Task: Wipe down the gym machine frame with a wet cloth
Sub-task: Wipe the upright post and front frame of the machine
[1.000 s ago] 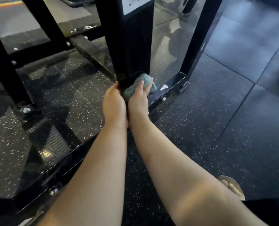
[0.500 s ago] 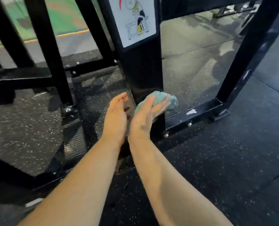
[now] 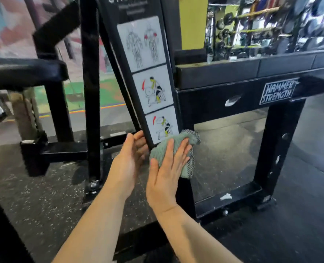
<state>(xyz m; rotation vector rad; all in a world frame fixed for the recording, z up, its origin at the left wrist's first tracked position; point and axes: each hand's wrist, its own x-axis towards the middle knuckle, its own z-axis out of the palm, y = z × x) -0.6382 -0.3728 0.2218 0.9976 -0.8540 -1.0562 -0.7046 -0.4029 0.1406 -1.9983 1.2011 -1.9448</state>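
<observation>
A black upright post of the gym machine frame stands in the middle, with white instruction stickers down its face. My right hand presses a pale green cloth flat against the post's right side, just below the lowest sticker, fingers straight. My left hand lies with straight fingers against the post's left side at the same height. A black crossbeam with a "Hammer Strength" badge runs right from the post.
A black leg and low base rail close the frame at the right. More black uprights and a bar stand at the left. Speckled rubber flooring lies below. Weight racks show at the far back.
Both hands have slid up the post from near the floor to just under the lowest sticker. The right hand went from gripping the cloth to pressing it flat, and the view tilted upward.
</observation>
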